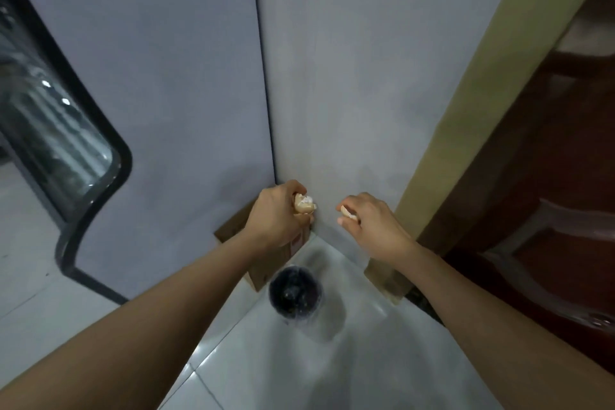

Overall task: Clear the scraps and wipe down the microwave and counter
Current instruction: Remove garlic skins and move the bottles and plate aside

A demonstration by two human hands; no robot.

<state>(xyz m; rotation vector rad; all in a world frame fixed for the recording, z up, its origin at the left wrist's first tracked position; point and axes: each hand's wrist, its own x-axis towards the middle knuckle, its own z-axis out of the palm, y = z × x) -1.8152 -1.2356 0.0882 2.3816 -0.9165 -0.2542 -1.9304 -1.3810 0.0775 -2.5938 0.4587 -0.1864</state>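
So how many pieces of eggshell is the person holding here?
2. One pale, cracked eggshell piece is gripped in the left hand; a smaller pale eggshell fragment is pinched in the right hand. More may be hidden inside the curled fingers.

I see dim, greyish light w/ soft focus overall; glare spots on the glass panel [63, 140], edges bent by wide-angle lens.

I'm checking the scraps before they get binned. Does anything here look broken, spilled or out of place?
Broken, yes: both hands hold pale, jagged eggshell pieces. The left hand grips a larger cracked shell; the right hand pinches a smaller fragment. Both are above the floor near a dark round bin. No spill shows on the tiles.
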